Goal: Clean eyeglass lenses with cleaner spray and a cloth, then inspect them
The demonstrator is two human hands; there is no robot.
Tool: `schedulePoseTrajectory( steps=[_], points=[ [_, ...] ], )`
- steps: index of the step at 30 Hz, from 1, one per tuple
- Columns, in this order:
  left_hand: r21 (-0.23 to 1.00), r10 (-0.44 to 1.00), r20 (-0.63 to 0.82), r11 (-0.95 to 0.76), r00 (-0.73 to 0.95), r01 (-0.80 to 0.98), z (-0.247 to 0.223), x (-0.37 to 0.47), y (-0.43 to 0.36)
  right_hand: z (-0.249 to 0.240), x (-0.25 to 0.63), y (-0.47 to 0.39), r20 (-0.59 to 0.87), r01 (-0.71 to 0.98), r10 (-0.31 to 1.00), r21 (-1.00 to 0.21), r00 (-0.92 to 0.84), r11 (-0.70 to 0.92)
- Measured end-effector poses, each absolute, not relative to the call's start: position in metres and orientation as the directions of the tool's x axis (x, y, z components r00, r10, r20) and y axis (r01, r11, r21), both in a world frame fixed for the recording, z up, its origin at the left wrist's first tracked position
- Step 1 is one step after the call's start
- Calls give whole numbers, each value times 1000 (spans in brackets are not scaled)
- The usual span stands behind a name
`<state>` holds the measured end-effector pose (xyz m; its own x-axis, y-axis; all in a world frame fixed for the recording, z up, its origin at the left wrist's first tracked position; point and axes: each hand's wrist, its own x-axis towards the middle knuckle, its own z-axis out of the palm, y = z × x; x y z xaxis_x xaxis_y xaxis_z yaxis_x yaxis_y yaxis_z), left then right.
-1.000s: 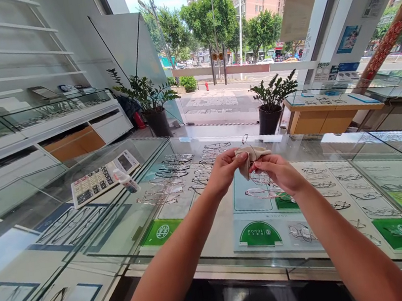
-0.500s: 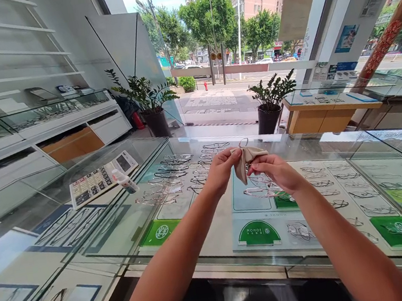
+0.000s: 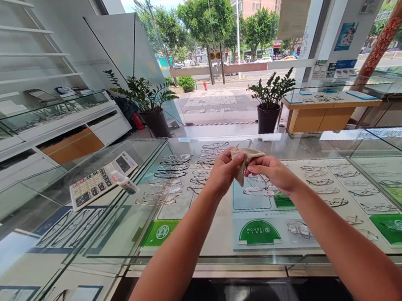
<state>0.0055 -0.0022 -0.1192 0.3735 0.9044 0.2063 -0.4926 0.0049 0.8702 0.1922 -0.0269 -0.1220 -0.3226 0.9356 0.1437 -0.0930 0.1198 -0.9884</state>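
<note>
Above the glass counter, my left hand (image 3: pixel 225 171) is closed on a beige cleaning cloth (image 3: pixel 241 176), thumb on top of its folds. The cloth is wrapped around part of a pair of eyeglasses (image 3: pixel 248 143); a thin rim shows beyond it, while most of the frame is hidden. Close beside, my right hand (image 3: pixel 272 174) pinches at the near side of the eyeglasses, its fingertips touching the cloth. Under the hands, inside the case, a pair of pinkish glasses (image 3: pixel 261 191) lies among other frames.
A calculator (image 3: pixel 93 183) and a small white bottle (image 3: pixel 125 182) stand on the counter to the left. Rows of glasses (image 3: pixel 170 170) lie under the glass (image 3: pixel 217 263). Potted plants (image 3: pixel 155 122) flank the glass door beyond the counter.
Both hands have shifted slightly and the cloth has bunched closer between them. The rim beyond the cloth has turned a little. Calculator and bottle stay in place.
</note>
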Motion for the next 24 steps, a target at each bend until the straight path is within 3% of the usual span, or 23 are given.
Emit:
schedulePoseTrajectory(
  steps=[12,24],
  points=[
    [847,879,234,26,416,-531,-118,9,-8,-125,189,-23,156,-162,949,-980,-275,114],
    [889,872,223,1,435,-458,-120,8,-5,-124,184,-26,120,-290,957,-956,-265,39]
  ],
)
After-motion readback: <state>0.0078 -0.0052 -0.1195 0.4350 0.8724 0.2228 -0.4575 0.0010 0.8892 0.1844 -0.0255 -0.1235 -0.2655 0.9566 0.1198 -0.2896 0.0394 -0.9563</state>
